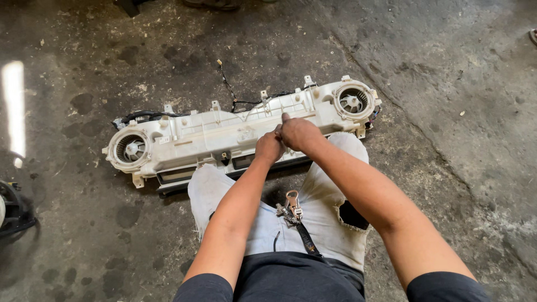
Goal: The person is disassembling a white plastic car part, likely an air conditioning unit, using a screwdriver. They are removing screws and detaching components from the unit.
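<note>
Both hands' fingers [284, 119] against the white blower housing [224, 134] top edge

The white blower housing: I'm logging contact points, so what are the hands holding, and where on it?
Both hands, left hand and right hand, meet at the middle of the white blower housing, near its top edge. Whether either grip encloses a small part cannot be told.

Head view, looking down. Person squats on stained concrete floor [436, 84]. Long white plastic blower housing [224, 134] lies crosswise in front of knees, one round fan at L end [130, 149], one at R end [353, 100]. Black wires [235, 100] trail along its far edge. L hand [269, 147] & R hand [298, 133] touch each other, both pressed on housing near its middle; fingers curled, grip hidden. Key bunch on black strap [293, 211] hangs at lap, over light torn trousers [330, 212].
</note>
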The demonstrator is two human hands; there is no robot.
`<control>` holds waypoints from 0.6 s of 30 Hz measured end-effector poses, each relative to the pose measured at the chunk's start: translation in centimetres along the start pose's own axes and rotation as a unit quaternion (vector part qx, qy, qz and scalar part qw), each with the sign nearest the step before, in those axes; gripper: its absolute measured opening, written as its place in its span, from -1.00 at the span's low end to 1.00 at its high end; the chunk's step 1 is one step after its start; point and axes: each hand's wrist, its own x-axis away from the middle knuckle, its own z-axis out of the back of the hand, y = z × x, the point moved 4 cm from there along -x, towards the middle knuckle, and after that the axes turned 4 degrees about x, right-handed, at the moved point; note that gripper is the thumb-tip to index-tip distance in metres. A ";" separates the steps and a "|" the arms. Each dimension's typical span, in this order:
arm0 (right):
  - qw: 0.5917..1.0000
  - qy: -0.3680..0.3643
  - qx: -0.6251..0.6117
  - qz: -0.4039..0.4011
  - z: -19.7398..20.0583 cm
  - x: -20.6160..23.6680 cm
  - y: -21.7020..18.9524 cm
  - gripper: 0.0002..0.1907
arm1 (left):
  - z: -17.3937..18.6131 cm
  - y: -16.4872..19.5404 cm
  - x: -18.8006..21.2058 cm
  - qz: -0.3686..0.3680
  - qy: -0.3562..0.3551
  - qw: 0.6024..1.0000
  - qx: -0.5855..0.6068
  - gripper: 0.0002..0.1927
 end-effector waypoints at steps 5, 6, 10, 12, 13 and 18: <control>0.999 0.012 0.031 0.038 1.2 0.6 -0.7 -0.61 | -0.1 -0.3 0.1 -0.008 -0.032 0.999 -0.016 -0.73; 0.999 0.002 0.034 0.042 1.2 0.7 -0.9 -0.62 | -0.1 -0.5 0.2 -0.004 -0.043 0.998 -0.035 -0.73; 0.998 0.008 -0.033 -0.051 1.6 0.7 -0.6 -0.48 | 0.3 -0.6 -0.2 0.026 -0.047 0.998 -0.021 -0.71; 1.000 0.023 0.013 -0.009 1.6 0.5 -1.0 -0.53 | 0.5 -0.4 -0.3 -0.005 -0.035 0.999 -0.018 -0.71; 0.999 0.029 0.036 0.013 1.5 0.4 -1.1 -0.53 | 0.6 -0.3 -0.2 -0.019 -0.029 0.999 -0.015 -0.70; 0.995 0.048 0.076 0.051 0.6 0.1 -1.3 -0.50 | 0.5 -1.0 0.8 0.008 -0.022 1.000 0.004 -0.72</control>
